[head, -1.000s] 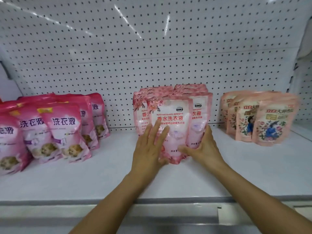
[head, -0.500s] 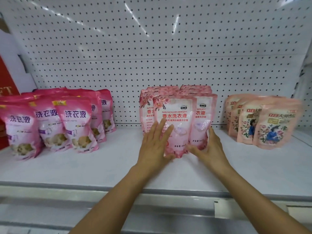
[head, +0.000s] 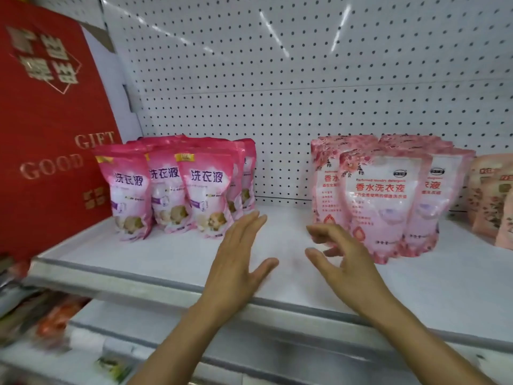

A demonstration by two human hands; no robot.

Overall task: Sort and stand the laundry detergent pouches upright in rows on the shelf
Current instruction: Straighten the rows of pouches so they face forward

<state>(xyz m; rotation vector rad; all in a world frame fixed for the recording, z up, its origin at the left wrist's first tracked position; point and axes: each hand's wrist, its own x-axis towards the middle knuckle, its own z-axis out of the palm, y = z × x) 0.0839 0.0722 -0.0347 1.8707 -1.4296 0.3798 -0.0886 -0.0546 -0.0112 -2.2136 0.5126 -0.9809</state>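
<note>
both forearms outstretched, left hand (head: pixel 238 257) flat with straight fingers, right hand (head: pixel 345 258) loosely curled, empty

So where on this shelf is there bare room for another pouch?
Bare shelf lies between the magenta pouches and the pale pink pouches, above both hands, and along the front edge. It is crowded left by the red gift box and right by the peach pouches.

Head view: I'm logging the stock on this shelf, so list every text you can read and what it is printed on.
"GOOD" and "GIFT": red gift box; its large gold characters are too blurred.
"洗衣液": front magenta pouches.
"香水洗衣液" and "Perfumed laundry detergent", which is faint: front pale pink pouch.
Small print and logos on the pouches: too small to read.
Peach pouches at the right edge: blurred, unreadable.
</note>
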